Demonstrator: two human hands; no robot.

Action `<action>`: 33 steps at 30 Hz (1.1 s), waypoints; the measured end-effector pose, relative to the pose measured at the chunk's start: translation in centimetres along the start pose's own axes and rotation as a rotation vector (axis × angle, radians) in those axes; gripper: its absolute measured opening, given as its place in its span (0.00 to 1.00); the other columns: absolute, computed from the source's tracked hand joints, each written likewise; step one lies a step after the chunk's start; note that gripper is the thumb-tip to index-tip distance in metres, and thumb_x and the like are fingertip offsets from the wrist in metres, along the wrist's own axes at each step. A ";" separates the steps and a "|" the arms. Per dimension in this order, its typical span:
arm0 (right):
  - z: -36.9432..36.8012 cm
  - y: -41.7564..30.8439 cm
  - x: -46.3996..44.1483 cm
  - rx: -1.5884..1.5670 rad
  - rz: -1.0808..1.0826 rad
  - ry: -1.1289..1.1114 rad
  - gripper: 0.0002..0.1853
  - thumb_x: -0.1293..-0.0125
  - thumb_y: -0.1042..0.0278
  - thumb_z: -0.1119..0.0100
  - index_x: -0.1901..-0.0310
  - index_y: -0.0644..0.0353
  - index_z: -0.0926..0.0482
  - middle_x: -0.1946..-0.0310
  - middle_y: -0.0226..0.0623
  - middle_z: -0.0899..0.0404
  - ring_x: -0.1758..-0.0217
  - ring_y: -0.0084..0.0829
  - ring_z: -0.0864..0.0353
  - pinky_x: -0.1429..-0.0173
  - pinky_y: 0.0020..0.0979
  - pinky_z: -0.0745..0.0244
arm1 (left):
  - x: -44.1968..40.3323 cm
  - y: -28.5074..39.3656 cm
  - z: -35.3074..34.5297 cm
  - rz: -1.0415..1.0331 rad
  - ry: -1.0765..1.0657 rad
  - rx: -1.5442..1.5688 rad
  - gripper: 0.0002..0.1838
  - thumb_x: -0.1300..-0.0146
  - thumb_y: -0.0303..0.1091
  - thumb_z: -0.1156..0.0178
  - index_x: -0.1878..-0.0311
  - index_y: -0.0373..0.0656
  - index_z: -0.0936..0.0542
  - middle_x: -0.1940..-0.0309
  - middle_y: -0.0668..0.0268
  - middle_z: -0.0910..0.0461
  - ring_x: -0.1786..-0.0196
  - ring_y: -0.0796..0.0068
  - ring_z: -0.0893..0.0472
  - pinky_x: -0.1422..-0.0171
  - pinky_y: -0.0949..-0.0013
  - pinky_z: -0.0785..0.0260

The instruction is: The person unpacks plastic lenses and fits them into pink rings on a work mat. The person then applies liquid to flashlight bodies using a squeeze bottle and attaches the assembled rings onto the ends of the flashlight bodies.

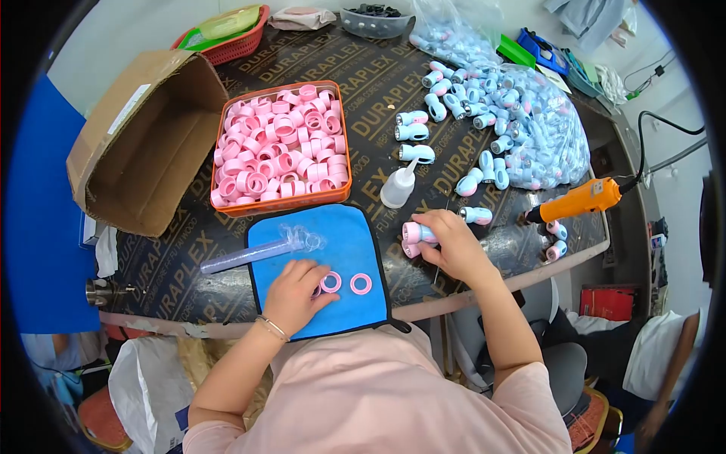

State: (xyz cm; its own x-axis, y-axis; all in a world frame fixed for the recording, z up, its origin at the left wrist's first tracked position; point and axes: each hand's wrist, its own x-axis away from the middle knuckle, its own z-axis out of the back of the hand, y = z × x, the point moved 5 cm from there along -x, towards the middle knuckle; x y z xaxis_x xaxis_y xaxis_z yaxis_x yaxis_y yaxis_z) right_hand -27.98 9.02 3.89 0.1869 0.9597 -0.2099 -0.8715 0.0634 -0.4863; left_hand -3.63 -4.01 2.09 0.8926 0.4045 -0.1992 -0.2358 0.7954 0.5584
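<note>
On a blue cloth (352, 238), my left hand (299, 295) has its fingers curled at a pink ring (331, 282); part of another ring shows under the fingertips. A separate pink ring (361, 284) lies flat to the right. My right hand (454, 246) has its fingers closed on small pink-and-blue torches (412, 232), two pink heads showing side by side to the left of the fingers. A clear plastic tube (246, 256) lies across the cloth's left edge. Behind my right hand stands a white squeeze bottle (398, 187), and another torch (476, 216) lies near the fingers.
An orange tray (280, 203) holds many pink rings, beside an open cardboard box (144, 144). Bagged torches (544, 136) and loose torches (412, 132) cover the back right. An orange electric screwdriver (582, 200) is at the right. Another person's arm (677, 359) shows far right.
</note>
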 end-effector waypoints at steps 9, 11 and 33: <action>-0.6 0.6 -0.4 -0.142 -0.099 -0.217 0.36 0.52 0.62 0.24 0.40 0.57 0.29 0.48 0.44 0.26 0.46 0.49 0.25 0.42 0.41 0.29 | -0.6 0.3 -1.1 0.061 0.095 0.001 0.25 0.56 0.39 0.24 0.55 0.41 0.21 0.59 0.59 0.23 0.55 0.54 0.24 0.50 0.59 0.29; -0.6 1.2 -0.7 -0.126 -0.148 -0.252 0.39 0.53 0.60 0.23 0.38 0.57 0.29 0.49 0.43 0.27 0.45 0.48 0.26 0.41 0.40 0.30 | -1.0 0.4 -1.5 0.068 0.101 0.003 0.25 0.56 0.39 0.24 0.55 0.41 0.21 0.59 0.60 0.23 0.55 0.54 0.24 0.50 0.59 0.29; 1.3 2.3 -1.2 -0.113 -0.077 -0.284 0.27 0.44 0.74 0.37 0.40 0.59 0.25 0.47 0.42 0.22 0.43 0.41 0.24 0.39 0.36 0.29 | 0.3 0.9 1.5 0.130 0.075 0.010 0.41 0.62 0.40 0.20 0.43 0.38 0.26 0.46 0.52 0.26 0.43 0.50 0.28 0.39 0.56 0.33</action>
State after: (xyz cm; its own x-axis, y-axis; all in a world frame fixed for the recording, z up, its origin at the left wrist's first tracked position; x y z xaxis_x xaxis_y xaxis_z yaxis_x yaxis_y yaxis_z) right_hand -30.83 8.35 4.17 0.1022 0.9924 0.0689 -0.8006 0.1232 -0.5865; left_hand -3.04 -3.80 3.74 0.8236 0.5365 -0.1840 -0.3433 0.7299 0.5911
